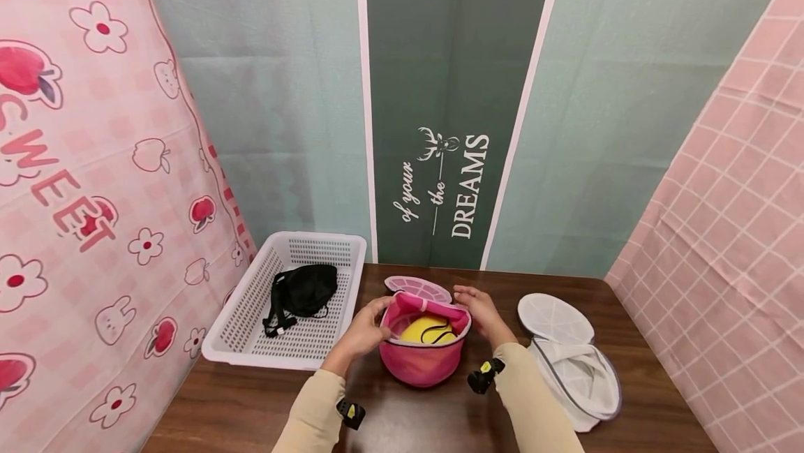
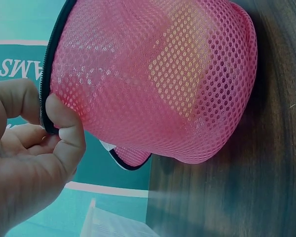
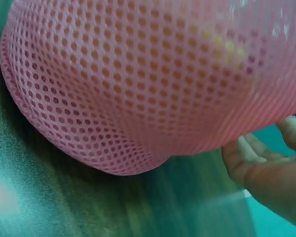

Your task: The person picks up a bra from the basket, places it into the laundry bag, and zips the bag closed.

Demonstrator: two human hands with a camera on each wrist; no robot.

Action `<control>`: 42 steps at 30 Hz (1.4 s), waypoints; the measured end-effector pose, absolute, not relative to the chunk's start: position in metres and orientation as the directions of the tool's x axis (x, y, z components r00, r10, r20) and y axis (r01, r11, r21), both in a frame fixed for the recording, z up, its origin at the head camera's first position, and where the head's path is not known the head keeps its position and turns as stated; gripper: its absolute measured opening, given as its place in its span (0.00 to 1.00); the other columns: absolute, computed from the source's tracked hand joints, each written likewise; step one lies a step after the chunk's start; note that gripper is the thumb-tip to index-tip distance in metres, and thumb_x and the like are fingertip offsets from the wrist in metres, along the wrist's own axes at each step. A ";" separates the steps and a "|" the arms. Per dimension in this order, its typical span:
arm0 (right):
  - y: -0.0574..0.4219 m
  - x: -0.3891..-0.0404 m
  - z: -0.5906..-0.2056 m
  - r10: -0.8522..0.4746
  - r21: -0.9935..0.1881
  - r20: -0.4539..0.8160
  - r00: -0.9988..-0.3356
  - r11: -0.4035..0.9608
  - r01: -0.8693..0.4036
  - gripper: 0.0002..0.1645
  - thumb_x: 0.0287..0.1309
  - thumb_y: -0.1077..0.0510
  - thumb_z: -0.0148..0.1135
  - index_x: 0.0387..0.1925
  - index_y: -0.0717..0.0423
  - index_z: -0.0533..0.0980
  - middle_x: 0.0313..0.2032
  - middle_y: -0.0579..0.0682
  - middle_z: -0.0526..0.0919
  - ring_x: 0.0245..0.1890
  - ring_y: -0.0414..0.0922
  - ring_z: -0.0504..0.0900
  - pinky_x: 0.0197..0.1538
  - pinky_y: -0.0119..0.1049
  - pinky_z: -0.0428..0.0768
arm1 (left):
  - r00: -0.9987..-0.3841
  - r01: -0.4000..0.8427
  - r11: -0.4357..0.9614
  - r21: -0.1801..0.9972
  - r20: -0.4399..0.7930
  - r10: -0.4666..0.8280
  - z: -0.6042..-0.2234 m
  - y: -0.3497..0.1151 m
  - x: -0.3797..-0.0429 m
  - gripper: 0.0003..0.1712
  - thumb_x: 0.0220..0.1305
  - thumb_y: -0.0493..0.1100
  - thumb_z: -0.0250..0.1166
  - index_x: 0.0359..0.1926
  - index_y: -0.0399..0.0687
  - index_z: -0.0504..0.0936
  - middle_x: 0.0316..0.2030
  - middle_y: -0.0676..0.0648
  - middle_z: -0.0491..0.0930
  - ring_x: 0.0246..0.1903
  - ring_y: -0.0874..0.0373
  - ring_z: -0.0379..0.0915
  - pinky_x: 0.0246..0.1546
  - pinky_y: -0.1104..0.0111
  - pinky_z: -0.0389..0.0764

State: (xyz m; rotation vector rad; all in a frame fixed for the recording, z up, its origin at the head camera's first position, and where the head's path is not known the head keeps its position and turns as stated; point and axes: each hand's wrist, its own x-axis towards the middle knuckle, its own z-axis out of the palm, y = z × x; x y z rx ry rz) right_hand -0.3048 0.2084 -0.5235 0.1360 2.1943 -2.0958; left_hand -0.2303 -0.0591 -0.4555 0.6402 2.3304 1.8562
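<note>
In the head view, a round pink mesh laundry bag (image 1: 419,367) stands on the brown wooden tabletop (image 1: 216,407) between both hands, its mouth open and its lid (image 1: 419,290) folded back on the far side. A yellow item (image 1: 422,330) with thin black lines lies inside. The left hand (image 1: 363,327) grips the rim at its left; the right hand (image 1: 482,312) is at the right side of the rim. To the left, a white perforated basket (image 1: 264,360) holds a black strapped item (image 1: 312,288); to the right lies a white mesh bag (image 1: 568,397), its lid flipped open.

In the left wrist view, thumb and fingers pinch the black zipper edge (image 2: 46,74), and yellow shows through the mesh.

In the right wrist view, the fingers (image 3: 237,160) are against the bag's side; whether that grip is closed on it, I cannot tell.
</note>
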 end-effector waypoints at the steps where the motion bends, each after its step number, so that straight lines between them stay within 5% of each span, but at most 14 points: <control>1: 0.209 -0.306 -0.526 -0.024 -0.988 -0.157 -0.987 0.005 0.157 0.25 0.64 0.62 0.49 0.60 0.71 0.64 0.59 0.69 0.65 0.57 0.61 0.65 0.49 0.37 0.74 | -0.907 0.266 0.174 0.948 0.184 0.380 -0.455 -0.059 -0.230 0.32 0.44 0.19 0.54 0.56 0.21 0.66 0.56 0.25 0.63 0.51 0.34 0.63 0.39 0.63 0.74; 6: 0.211 -0.308 -0.534 -0.085 -0.981 -0.187 -0.979 -0.030 0.191 0.28 0.66 0.60 0.45 0.64 0.71 0.59 0.62 0.68 0.60 0.60 0.59 0.63 0.54 0.41 0.70 | -0.900 0.282 0.181 0.942 0.195 0.389 -0.455 -0.060 -0.231 0.32 0.43 0.19 0.54 0.56 0.21 0.66 0.56 0.25 0.63 0.51 0.33 0.63 0.43 0.53 0.72; 11: 0.207 -0.311 -0.540 -0.134 -0.970 -0.241 -0.961 0.002 0.243 0.31 0.67 0.53 0.46 0.64 0.70 0.60 0.60 0.68 0.65 0.52 0.52 0.72 0.51 0.42 0.74 | -0.900 0.282 0.188 0.941 0.191 0.391 -0.454 -0.059 -0.231 0.33 0.44 0.19 0.54 0.57 0.20 0.65 0.57 0.26 0.62 0.47 0.36 0.65 0.30 0.66 0.75; 17: 0.202 -0.311 -0.542 -0.089 -0.938 -0.346 -0.934 0.006 0.347 0.27 0.65 0.54 0.49 0.56 0.71 0.69 0.40 0.57 0.78 0.33 0.45 0.80 0.40 0.41 0.79 | -0.908 0.261 0.198 0.945 0.170 0.383 -0.457 -0.059 -0.233 0.34 0.44 0.20 0.54 0.59 0.20 0.63 0.58 0.26 0.61 0.43 0.43 0.66 0.24 0.69 0.74; 22: 0.200 -0.309 -0.541 -0.057 -0.942 -0.334 -0.941 0.006 0.335 0.26 0.63 0.53 0.50 0.54 0.72 0.71 0.36 0.55 0.79 0.32 0.45 0.80 0.38 0.41 0.80 | -0.910 0.264 0.196 0.944 0.177 0.374 -0.479 -0.061 -0.245 0.36 0.44 0.21 0.55 0.60 0.23 0.63 0.59 0.30 0.62 0.44 0.42 0.67 0.24 0.68 0.75; 30: 0.206 -0.302 -0.539 -0.090 -0.966 -0.253 -0.963 -0.026 0.256 0.29 0.59 0.51 0.57 0.51 0.73 0.73 0.37 0.57 0.80 0.33 0.46 0.81 0.39 0.40 0.79 | -0.904 0.268 0.207 0.941 0.172 0.391 -0.451 -0.061 -0.229 0.33 0.46 0.20 0.54 0.59 0.19 0.63 0.58 0.26 0.61 0.46 0.43 0.66 0.29 0.70 0.74; 35: 0.204 -0.303 -0.539 0.042 -0.988 -0.146 -0.988 -0.055 0.143 0.22 0.59 0.57 0.59 0.46 0.74 0.76 0.35 0.59 0.82 0.30 0.43 0.80 0.37 0.36 0.79 | -0.906 0.254 0.203 0.946 0.159 0.393 -0.456 -0.061 -0.233 0.34 0.46 0.21 0.54 0.59 0.20 0.62 0.59 0.26 0.60 0.45 0.43 0.66 0.27 0.69 0.75; 42: 0.202 -0.307 -0.534 0.183 -0.969 -0.208 -0.961 -0.172 0.177 0.20 0.58 0.63 0.61 0.47 0.77 0.74 0.31 0.53 0.82 0.28 0.41 0.79 0.34 0.32 0.79 | -0.907 0.267 0.229 0.936 0.164 0.387 -0.483 -0.063 -0.246 0.35 0.45 0.22 0.56 0.60 0.24 0.64 0.60 0.31 0.61 0.49 0.39 0.65 0.30 0.68 0.74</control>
